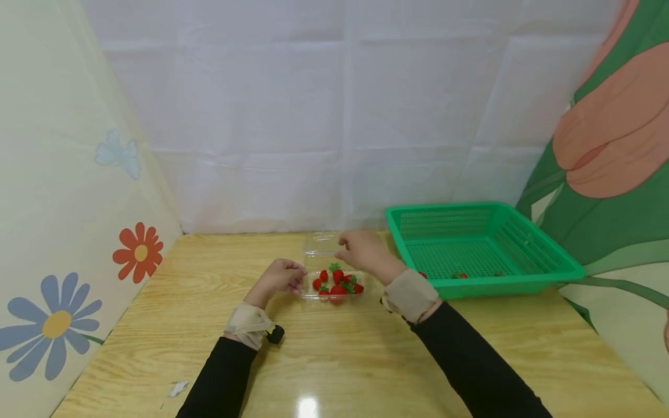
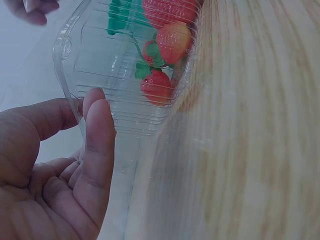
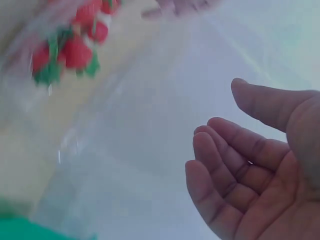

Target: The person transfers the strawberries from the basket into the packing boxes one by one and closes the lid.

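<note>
A clear plastic clamshell box (image 1: pixel 306 292) stands on the table with its lid (image 1: pixel 320 244) folded back behind it. Several red strawberries (image 1: pixel 338 290) with green leaves lie in the box. My left hand (image 1: pixel 284 276) pinches the box's left rim between thumb and finger, as the left wrist view shows at the rim (image 2: pixel 61 60). Above the right part of the lid hovers my right hand (image 1: pixel 366 252). Its fingers are loosely bent, and the right wrist view shows nothing held between thumb and fingers (image 3: pixel 205 155).
A green plastic basket (image 1: pixel 491 285) with a few strawberries (image 1: pixel 460 275) in it stands to the right, beside my right forearm. White cloth (image 1: pixel 261 116) hangs behind the wooden table (image 1: pixel 334 360). Printed panels flank both sides. A small white patch (image 1: pixel 178 388) marks the table at front left.
</note>
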### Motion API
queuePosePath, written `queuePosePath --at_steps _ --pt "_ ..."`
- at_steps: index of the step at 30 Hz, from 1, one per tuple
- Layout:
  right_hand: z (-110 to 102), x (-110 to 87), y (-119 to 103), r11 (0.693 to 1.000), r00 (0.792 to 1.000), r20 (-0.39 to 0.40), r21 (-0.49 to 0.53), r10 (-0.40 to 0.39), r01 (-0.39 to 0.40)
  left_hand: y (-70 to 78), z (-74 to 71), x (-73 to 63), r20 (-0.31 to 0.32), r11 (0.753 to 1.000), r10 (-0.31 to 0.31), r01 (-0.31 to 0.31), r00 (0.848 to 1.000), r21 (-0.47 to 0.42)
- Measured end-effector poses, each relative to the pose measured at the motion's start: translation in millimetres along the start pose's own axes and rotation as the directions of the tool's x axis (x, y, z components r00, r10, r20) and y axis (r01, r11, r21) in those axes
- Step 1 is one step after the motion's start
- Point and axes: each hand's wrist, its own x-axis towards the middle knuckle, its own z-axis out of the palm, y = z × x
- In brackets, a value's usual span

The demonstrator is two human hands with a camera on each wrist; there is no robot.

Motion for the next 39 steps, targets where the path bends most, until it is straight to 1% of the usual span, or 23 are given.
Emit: queuePosePath --at_steps 1,4,7,8,12,15,18,21,24,27,29,34,36,39 --pt "-7.2 -4.0 4.5 1.000 1.000 -0.001 0.020 0.015 -0.014 -0.1 0.3 0.0 -0.001 1.000 0.002 -0.002 1.000 -0.002" --pt "-25.1 -15.6 21.0 0.998 0.999 -0.032 0.036 0.044 -0.043 0.3 0.6 -0.1 -0.003 1.000 -0.003 0.003 1.000 -0.004" --pt "-38.7 -26.3 39.6 0.998 0.996 -0.068 0.026 0.063 -0.061 0.8 0.5 -0.4 -0.007 1.000 -0.010 0.010 1.000 0.002" --pt "-41.9 -29.7 45.9 0.998 0.994 -0.079 0.007 0.070 -0.070 1.1 0.3 -0.6 -0.009 1.000 -0.014 0.014 1.000 0.004" --pt "-52.1 -43.8 71.1 0.993 0.991 -0.071 -0.021 0.115 -0.117 0.3 -0.2 -0.7 -0.008 1.000 -0.015 0.015 1.000 0.008" --pt "-56.7 -54.7 90.1 0.989 0.987 -0.057 -0.019 0.147 -0.149 -0.5 0.0 -0.4 -0.004 1.000 -0.014 0.014 1.000 0.002" --pt "-58.2 -64.0 108.5 0.985 0.985 -0.033 -0.025 0.171 -0.172 -1.0 0.4 0.1 -0.005 1.000 -0.013 0.013 1.000 -0.003" --pt "-55.4 -69.9 124.1 0.980 0.980 0.022 -0.031 0.198 -0.197 -1.2 0.2 0.8 -0.011 1.000 -0.017 0.017 1.000 -0.002" --pt "-50.0 -73.0 135.8 0.976 0.973 0.085 -0.028 0.216 -0.214 -1.9 -0.4 1.4 -0.007 1.000 -0.012 0.012 1.000 0.003" --pt "-44.9 -74.2 144.5 0.976 0.967 0.130 -0.007 0.218 -0.219 -1.5 -0.5 0.9 -0.007 1.000 -0.009 0.009 1.000 0.008" --pt "-42.1 -74.0 149.3 0.977 0.966 0.150 0.004 0.211 -0.214 -1.5 -0.3 0.7 -0.010 1.000 -0.008 0.008 1.000 0.014" --pt "-36.3 -72.4 159.6 0.984 0.967 0.200 0.054 0.156 -0.169 -1.5 0.1 1.5 -0.015 1.000 -0.020 0.020 1.000 0.021" --pt "-35.2 -70.8 162.4 0.983 0.964 0.223 0.085 0.143 -0.165 -0.9 0.1 1.7 -0.014 1.000 -0.022 0.022 1.000 0.018" --pt "-34.5 -67.4 165.6 0.985 0.959 0.256 0.084 0.123 -0.149 -0.1 -0.1 1.3 -0.011 1.000 -0.016 0.016 1.000 0.016"
